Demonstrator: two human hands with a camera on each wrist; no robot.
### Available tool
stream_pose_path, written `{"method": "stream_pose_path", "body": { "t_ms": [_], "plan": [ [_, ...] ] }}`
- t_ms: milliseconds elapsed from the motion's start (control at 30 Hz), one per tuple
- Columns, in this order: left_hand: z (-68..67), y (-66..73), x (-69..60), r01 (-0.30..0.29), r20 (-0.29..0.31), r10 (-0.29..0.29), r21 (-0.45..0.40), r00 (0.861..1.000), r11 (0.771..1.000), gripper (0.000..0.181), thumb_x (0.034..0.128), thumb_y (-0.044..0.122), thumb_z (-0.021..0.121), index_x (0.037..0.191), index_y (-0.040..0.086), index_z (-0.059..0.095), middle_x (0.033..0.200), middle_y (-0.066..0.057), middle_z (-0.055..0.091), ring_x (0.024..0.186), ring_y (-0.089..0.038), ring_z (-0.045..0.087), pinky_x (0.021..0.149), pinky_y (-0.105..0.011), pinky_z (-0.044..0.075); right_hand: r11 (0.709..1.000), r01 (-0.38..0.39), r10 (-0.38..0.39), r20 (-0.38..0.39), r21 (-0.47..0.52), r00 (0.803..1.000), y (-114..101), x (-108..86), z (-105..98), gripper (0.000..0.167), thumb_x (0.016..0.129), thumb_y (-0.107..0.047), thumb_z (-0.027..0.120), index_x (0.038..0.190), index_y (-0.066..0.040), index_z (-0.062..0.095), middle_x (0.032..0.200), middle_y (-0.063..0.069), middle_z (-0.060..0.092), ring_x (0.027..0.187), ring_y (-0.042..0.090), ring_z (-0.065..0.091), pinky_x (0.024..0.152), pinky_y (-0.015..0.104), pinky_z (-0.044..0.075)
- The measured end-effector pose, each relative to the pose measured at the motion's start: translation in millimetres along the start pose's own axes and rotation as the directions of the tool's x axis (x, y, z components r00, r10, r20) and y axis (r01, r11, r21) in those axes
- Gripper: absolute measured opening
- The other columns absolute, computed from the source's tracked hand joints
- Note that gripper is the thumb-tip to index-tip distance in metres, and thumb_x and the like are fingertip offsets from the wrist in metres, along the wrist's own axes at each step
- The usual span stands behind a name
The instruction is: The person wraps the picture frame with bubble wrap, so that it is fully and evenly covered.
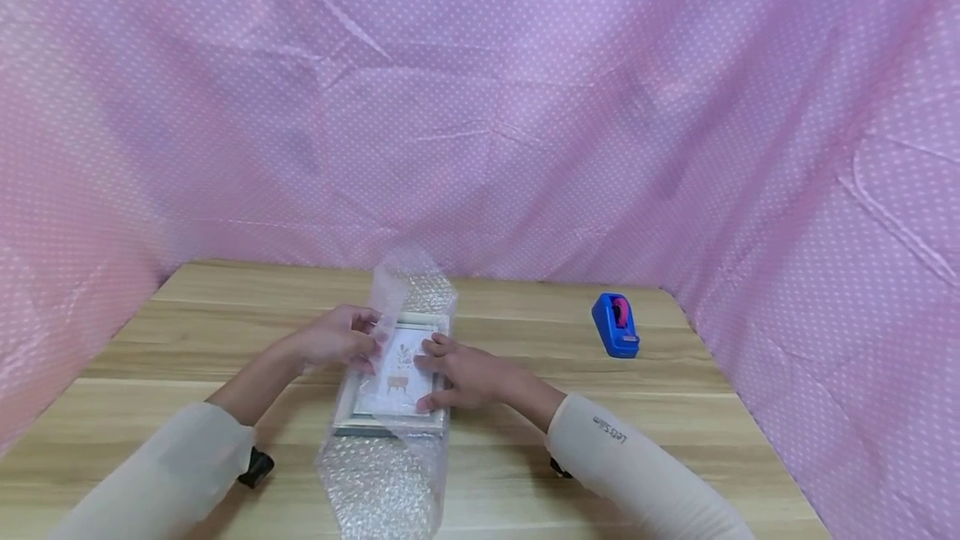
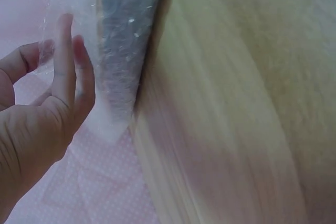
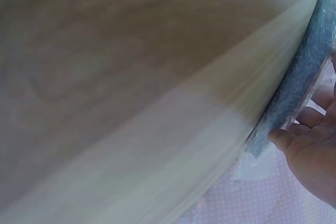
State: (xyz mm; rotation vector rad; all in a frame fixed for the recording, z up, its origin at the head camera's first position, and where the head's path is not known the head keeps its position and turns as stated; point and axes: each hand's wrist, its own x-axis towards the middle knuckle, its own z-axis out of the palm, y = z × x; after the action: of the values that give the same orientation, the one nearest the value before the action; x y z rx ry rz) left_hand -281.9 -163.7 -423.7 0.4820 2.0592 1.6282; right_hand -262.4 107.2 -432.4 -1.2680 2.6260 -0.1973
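A picture frame [image 1: 397,382] with a pale border and a drawing of a potted plant lies on a long sheet of bubble wrap [image 1: 381,486]. My left hand [image 1: 341,337] is at the frame's left side and pinches the edge of a clear flap of wrap folded over the picture. In the left wrist view, the film [image 2: 52,3] passes between the thumb and fingers of that hand [image 2: 55,95]. My right hand [image 1: 468,373] rests on the frame's right side, fingers spread over its front. In the right wrist view, the thumb of that hand [image 3: 315,150] lies along the wrapped side edge [image 3: 294,85].
A blue tape dispenser [image 1: 617,327] with a pink core stands at the right on the wooden table [image 1: 525,315]. Pink dotted cloth [image 1: 480,148] hangs behind and beside the table. The wrap extends past the frame at both ends.
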Motion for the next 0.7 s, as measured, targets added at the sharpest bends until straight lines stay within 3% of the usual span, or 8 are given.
{"method": "stream_pose_path", "body": {
  "t_ms": [333,567,700],
  "plan": [
    [14.5,-3.3,5.4,0.029,-0.052,-0.021,0.157,0.998,0.987,0.053,0.0867,-0.007,0.068,0.136,-0.015,0.05,0.113,-0.027,0.058,0.077,-0.025,0.069,0.073,-0.038,0.063,1.0,-0.008,0.008,0.004,-0.001,1.0,-2.0,2.0,-0.8,0.078,0.096,-0.056,0.063,0.154,-0.007,0.045,0.162,0.023,0.031,0.152,0.041,0.022,0.123,0.041,0.025],
    [13.1,0.8,4.7,0.003,0.054,-0.016,0.235,0.998,0.972,0.043,0.0944,0.003,0.068,0.131,-0.015,0.057,0.113,-0.021,0.065,0.091,-0.028,0.07,0.078,-0.039,0.062,1.0,-0.004,0.004,-0.011,0.029,1.0,0.7,-0.8,-4.2,0.076,0.095,-0.057,0.064,0.153,-0.01,0.049,0.161,0.019,0.035,0.153,0.037,0.023,0.123,0.043,0.025],
    [13.6,1.2,4.6,-0.069,0.07,0.045,0.377,0.996,0.924,0.041,0.0843,-0.004,0.07,0.124,-0.009,0.066,0.112,-0.017,0.07,0.099,-0.027,0.066,0.082,-0.037,0.06,0.999,0.021,-0.02,-0.02,0.042,1.0,6.1,-3.1,-8.0,0.074,0.094,-0.056,0.066,0.15,-0.01,0.052,0.16,0.018,0.039,0.152,0.035,0.027,0.123,0.041,0.026]
  ]
}}
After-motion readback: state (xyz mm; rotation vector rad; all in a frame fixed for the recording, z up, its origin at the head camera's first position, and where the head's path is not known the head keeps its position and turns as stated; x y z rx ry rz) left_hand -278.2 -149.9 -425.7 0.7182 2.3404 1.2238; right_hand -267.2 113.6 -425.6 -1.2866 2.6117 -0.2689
